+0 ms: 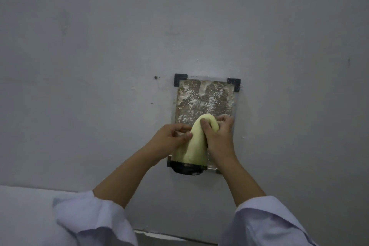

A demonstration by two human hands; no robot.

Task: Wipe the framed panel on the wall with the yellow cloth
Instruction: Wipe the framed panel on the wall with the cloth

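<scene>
A framed panel (pixel 203 98) hangs on the grey wall, its brownish face speckled with white residue and black brackets at its corners. A pale yellow cloth (pixel 196 146) is folded into a thick hanging roll over the panel's lower half. My right hand (pixel 217 136) grips the cloth's top fold from the right, fingers curled over it. My left hand (pixel 171 138) pinches the cloth's left edge with thumb and fingertips. A dark rounded object (pixel 188 169) shows just below the cloth at the panel's bottom edge; what it is stays unclear.
The grey wall (pixel 99 66) surrounds the panel, with a small dark screw hole (pixel 155 77) left of the top bracket. A pale surface (pixel 26 215) lies at the lower left. White sleeves cover both forearms near the frame's bottom.
</scene>
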